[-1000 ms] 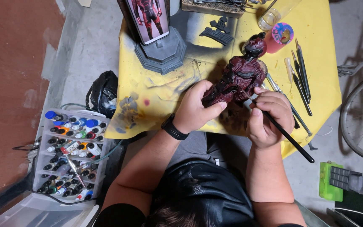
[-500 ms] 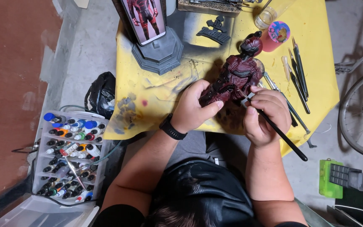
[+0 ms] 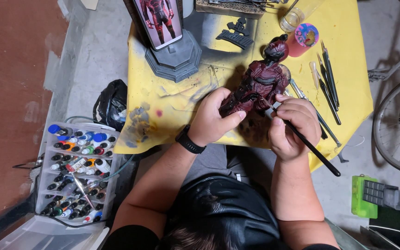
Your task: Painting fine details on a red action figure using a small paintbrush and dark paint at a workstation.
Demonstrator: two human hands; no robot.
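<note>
- the bench (image 3: 172, 106), draped in a paint-stained yellow cover, filled the upper middle of the head view.
- a bicycle wheel (image 3: 396, 134) stood at the right edge, on the floor beside the bench.
- a clear plastic organiser (image 3: 77, 173) packed with small paint bottles sat on the floor to the left, well apart from the hands.
- a grey angular display base (image 3: 174, 58) stood at the far side of the bench, with a phone (image 3: 159, 21) propped upright on it showing a red figure.
- the dark red figure (image 3: 260, 85) lay tilted across the middle of the bench, head toward the far side, legs toward the person.
- the left hand (image 3: 214, 118), a black watch on its wrist, was closed around the figure's legs.
- the right hand (image 3: 290, 125) was pinched shut on a black-handled paintbrush (image 3: 309, 144), its tip at the figure's hip, its handle slanting out to the lower right.
- a green and grey device (image 3: 376, 196) lay on the floor at the lower right.
- spare brushes (image 3: 328, 81) lay in a row just right of the figure.
- a pink cup (image 3: 303, 39) stood near the figure's head.
</note>
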